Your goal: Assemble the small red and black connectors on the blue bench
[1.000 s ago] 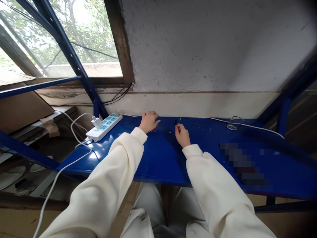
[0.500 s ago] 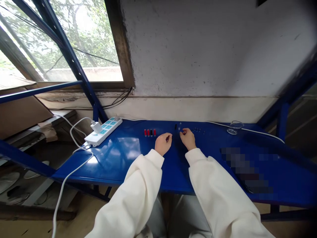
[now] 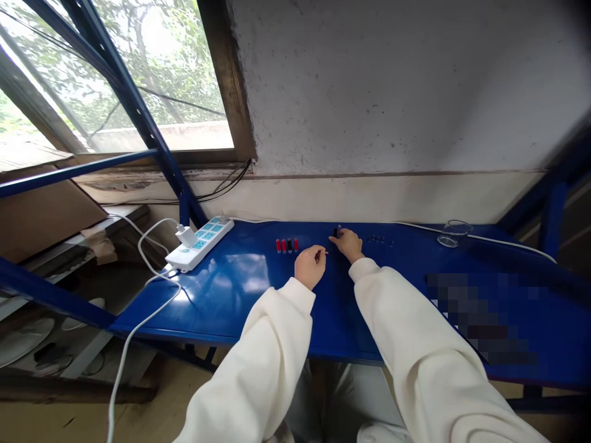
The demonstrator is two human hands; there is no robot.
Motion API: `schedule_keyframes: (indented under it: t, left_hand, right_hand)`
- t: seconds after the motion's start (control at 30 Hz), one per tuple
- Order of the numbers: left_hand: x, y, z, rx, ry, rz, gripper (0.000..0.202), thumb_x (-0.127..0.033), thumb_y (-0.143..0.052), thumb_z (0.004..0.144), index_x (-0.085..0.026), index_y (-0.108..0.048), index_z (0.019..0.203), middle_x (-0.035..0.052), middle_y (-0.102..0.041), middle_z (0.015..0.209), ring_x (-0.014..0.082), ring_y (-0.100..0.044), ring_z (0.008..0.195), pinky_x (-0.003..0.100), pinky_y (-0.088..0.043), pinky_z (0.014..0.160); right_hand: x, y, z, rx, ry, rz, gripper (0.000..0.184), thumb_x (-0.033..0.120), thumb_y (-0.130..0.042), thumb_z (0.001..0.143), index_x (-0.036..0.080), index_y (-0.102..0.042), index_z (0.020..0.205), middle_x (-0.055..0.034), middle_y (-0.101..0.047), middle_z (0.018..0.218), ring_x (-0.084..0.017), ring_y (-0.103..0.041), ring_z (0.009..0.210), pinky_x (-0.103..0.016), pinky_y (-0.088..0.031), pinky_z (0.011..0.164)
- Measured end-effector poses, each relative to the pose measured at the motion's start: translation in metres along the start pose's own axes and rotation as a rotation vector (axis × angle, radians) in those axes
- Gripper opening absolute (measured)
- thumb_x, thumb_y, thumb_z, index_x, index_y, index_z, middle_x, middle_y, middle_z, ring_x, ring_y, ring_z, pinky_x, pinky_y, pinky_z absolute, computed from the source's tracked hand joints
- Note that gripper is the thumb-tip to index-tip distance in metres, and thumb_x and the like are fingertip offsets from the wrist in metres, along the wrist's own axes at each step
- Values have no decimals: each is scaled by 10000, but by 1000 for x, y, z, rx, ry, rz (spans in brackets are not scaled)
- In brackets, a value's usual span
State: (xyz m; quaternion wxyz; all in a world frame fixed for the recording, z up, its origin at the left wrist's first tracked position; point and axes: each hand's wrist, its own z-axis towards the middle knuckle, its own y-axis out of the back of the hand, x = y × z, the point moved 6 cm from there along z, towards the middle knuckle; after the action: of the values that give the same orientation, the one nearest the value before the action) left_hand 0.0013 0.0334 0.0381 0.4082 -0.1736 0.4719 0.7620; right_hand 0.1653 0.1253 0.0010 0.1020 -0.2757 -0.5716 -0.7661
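Observation:
My left hand [image 3: 310, 266] is closed in a pinch above the blue table [image 3: 221, 314], with a tiny reddish tip at its fingertips, too small to name. Thumb and forefinger of my right hand [image 3: 348, 244] close around a small black cylinder [image 3: 336, 232] standing farther back. Just behind that, a small clear piece [image 3: 340, 227] is partly hidden by the fingers. Left of my hands stands a short row of small cylinders: red ones [image 3: 278, 245] and a black one [image 3: 290, 245], with clear lower ends.
Several tiny clear pieces [image 3: 379, 239] lie right of my right hand. A round clear container [image 3: 447, 241] sits at the back right, near a white cable. A white power strip [image 3: 199, 244] with a plugged-in adapter lies left. A blurred dark patch [image 3: 480, 320] covers the right side.
My right hand has moved forward and left, from beside the clear piece onto the black cylinder. My left hand keeps its pinch nearly in place. The view has shifted slightly.

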Motion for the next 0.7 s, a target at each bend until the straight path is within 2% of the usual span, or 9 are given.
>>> schedule_keyframes:
  t: [0.1, 0.2, 0.3, 0.37, 0.47, 0.6, 0.7]
  left_hand:
    - [0, 0, 0, -15, -12, 23, 225, -258, -413, 828, -180, -623, 854, 34, -628, 715, 128, -555, 626, 245, -447, 609]
    - [-4, 2, -1, -48, -67, 17, 258, -248, -410, 835, -169, -593, 1000, 49, -626, 808, 138, -562, 706, 266, -463, 695]
    - [-10, 4, -2, -69, -134, -6, 385, -216, -352, 861, -191, -449, 1233, 63, -596, 930, 149, -556, 847, 284, -458, 787]
    - [-12, 4, -2, -51, -171, -17, 441, -185, -304, 872, -226, -359, 1308, 66, -568, 995, 147, -541, 911, 280, -455, 807]
    - [-13, 1, -4, -11, -211, -3, 450, -171, -295, 871, -249, -363, 1308, 65, -546, 1039, 144, -531, 939, 276, -450, 827]
    - [-11, -3, -5, 7, -225, 36, 396, -189, -336, 864, -230, -461, 1238, 63, -567, 1009, 154, -536, 926, 283, -442, 841]
    - [-7, -2, -4, -25, -202, 32, 342, -194, -368, 855, -216, -516, 1163, 63, -582, 991, 158, -546, 899, 283, -450, 815]
  right_hand:
    - [11, -2, -2, 10, 35, -29, 220, 372, -557, 737, 203, -633, 856, -71, -658, 868, -217, -587, 870, -351, -374, 756]
    - [24, 9, -9, -4, 86, -49, 190, 350, -526, 763, 197, -628, 811, -46, -656, 816, -190, -590, 822, -308, -364, 724]
    - [37, 25, -24, -16, 190, -21, 185, 354, -527, 762, 193, -615, 784, -27, -643, 764, -170, -580, 751, -273, -351, 666]
    - [46, 35, -39, -21, 304, -10, 190, 347, -510, 774, 185, -609, 777, -28, -629, 743, -155, -564, 705, -257, -339, 630]
    - [54, 46, -64, -74, 468, -20, 170, 287, -480, 796, 171, -603, 809, -51, -611, 778, -154, -541, 722, -248, -332, 617]
    - [49, 45, -83, -77, 509, -75, 160, 231, -463, 806, 158, -604, 795, -64, -590, 768, -163, -524, 721, -254, -325, 606]
    - [45, 43, -87, -76, 549, -25, 174, 245, -458, 820, 161, -611, 822, -59, -581, 770, -155, -518, 707, -248, -337, 606]
